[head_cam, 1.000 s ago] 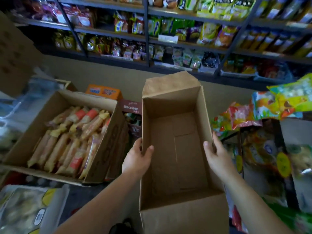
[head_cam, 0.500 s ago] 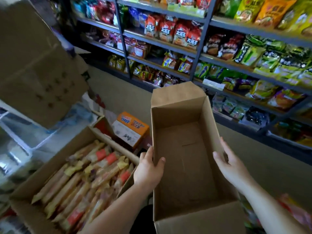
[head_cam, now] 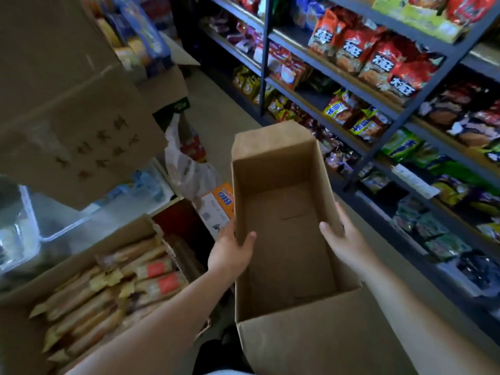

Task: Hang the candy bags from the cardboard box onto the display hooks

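Head view: the empty cardboard box [head_cam: 284, 239], long axis directed away from the body, is grasped by its side walls between left hand [head_cam: 230, 253] and right hand [head_cam: 343, 239].

The cardboard box [head_cam: 284, 239] is plain brown corrugated card, matt inside. Shelf frame [head_cam: 416, 98]: dark metal, apparently painted matt. Snack bags [head_cam: 378, 55] are glossy plastic film. Bread-stick packs [head_cam: 113, 288] are wrapped in clear glossy film.

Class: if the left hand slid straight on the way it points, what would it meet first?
Likely the orange-and-white carton, directly ahead of the left hand beside the cardboard box; it may sit lower, so depth is uncertain.
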`<action>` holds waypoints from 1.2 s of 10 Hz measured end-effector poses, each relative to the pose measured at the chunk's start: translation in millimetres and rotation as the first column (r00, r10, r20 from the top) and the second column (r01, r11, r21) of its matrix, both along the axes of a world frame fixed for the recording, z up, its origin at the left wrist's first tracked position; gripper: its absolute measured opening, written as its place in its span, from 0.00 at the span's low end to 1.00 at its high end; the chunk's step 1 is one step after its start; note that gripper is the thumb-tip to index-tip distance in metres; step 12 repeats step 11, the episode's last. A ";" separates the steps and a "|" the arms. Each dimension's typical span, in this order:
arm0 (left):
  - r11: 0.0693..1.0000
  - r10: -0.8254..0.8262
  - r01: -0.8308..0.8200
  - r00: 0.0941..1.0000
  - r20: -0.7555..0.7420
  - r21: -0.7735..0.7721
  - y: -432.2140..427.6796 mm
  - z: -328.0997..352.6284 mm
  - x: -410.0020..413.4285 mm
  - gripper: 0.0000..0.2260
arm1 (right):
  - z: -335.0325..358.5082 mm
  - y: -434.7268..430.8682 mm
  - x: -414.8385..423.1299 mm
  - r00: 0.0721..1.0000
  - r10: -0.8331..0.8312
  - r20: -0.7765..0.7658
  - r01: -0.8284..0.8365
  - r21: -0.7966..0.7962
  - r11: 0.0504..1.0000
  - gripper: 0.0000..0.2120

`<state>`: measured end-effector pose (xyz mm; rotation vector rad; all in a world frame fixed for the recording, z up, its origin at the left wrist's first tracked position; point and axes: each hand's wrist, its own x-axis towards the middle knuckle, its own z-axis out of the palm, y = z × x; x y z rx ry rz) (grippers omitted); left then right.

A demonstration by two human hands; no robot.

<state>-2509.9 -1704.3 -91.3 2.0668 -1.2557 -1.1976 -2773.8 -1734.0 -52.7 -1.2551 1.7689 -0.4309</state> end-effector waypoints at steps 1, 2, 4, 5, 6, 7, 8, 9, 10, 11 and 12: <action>0.989 0.145 -0.144 0.989 -0.021 0.033 -38.7 -17.9 -3.4 0.23 | -23.3 -71.9 1.8 0.995 0.087 0.047 -0.088 0.006 0.996 0.34; 0.960 0.278 -0.275 0.958 -0.064 0.055 -74.6 -30.6 -6.4 0.23 | -47.5 -139.5 10.3 0.980 0.169 0.103 -0.174 0.039 0.984 0.33; 0.834 0.543 -0.518 0.833 -0.111 0.189 -123.8 -75.6 20.8 0.28 | -92.5 -225.1 61.5 0.929 0.268 0.254 -0.309 0.137 0.941 0.33; 0.782 0.614 -0.575 0.777 -0.140 0.242 -132.2 -105.3 40.0 0.28 | -125.5 -248.6 87.5 0.919 0.282 0.275 -0.339 0.186 0.922 0.34; 0.761 0.641 -0.585 0.746 -0.182 0.281 -136.6 -130.1 51.4 0.29 | -156.5 -263.7 110.4 0.921 0.295 0.256 -0.352 0.216 0.911 0.34; 0.749 0.654 -0.602 0.738 -0.166 0.276 -141.1 -157.7 60.9 0.31 | -190.5 -273.5 127.9 0.910 0.330 0.252 -0.386 0.220 0.896 0.34; 0.737 0.669 -0.612 0.723 -0.175 0.288 -144.7 -182.4 67.9 0.36 | -224.1 -279.6 138.2 0.885 0.384 0.264 -0.440 0.199 0.876 0.38; 0.755 0.647 -0.604 0.748 -0.145 0.256 -150.9 -199.3 74.9 0.39 | -242.2 -291.5 148.0 0.880 0.382 0.283 -0.440 0.178 0.880 0.38; 0.809 0.566 -0.545 0.823 -0.043 0.221 -147.3 -205.9 88.0 0.35 | -247.6 -298.4 146.5 0.859 0.431 0.277 -0.492 0.209 0.845 0.40; 0.841 0.498 -0.510 0.860 0.107 0.180 -141.0 -196.1 87.8 0.33 | -247.7 -302.6 134.0 0.860 0.489 0.145 -0.507 0.139 0.851 0.39; 0.841 0.498 -0.510 0.860 0.107 0.180 -141.0 -196.1 87.8 0.33 | -247.7 -302.6 134.0 0.860 0.489 0.145 -0.507 0.139 0.851 0.39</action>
